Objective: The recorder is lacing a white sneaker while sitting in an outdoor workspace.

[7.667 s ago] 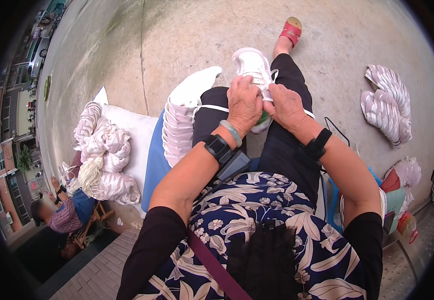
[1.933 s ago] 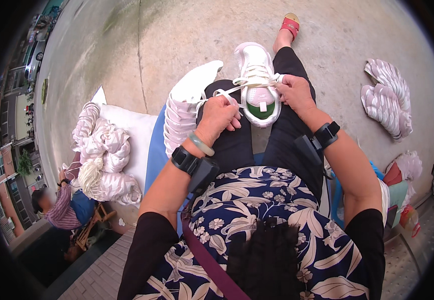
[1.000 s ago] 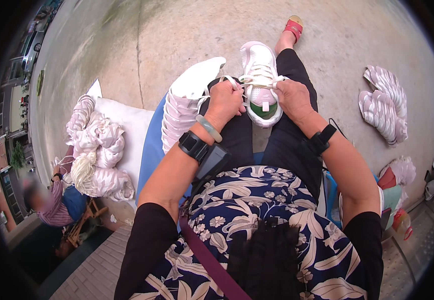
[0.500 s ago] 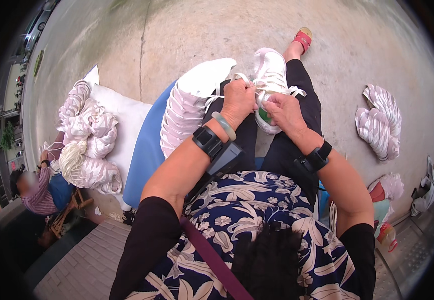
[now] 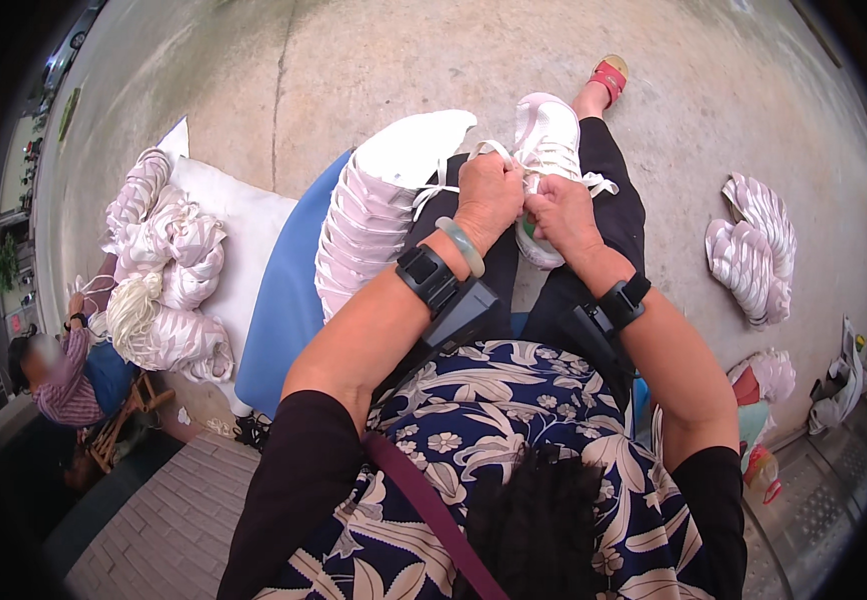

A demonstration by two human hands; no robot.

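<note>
Head: white sneaker [image 5: 546, 150] lengthwise along lap, toe away.

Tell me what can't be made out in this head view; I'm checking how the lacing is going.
- Lace ends and fingertips: hidden under the left hand and right hand, both closed over the white shoe.
- Shoe's heel: covered by the hands.
- Stack of white soles: count too blurred to tell.
- Items at the right rim: bent and small, kind unclear.
</note>
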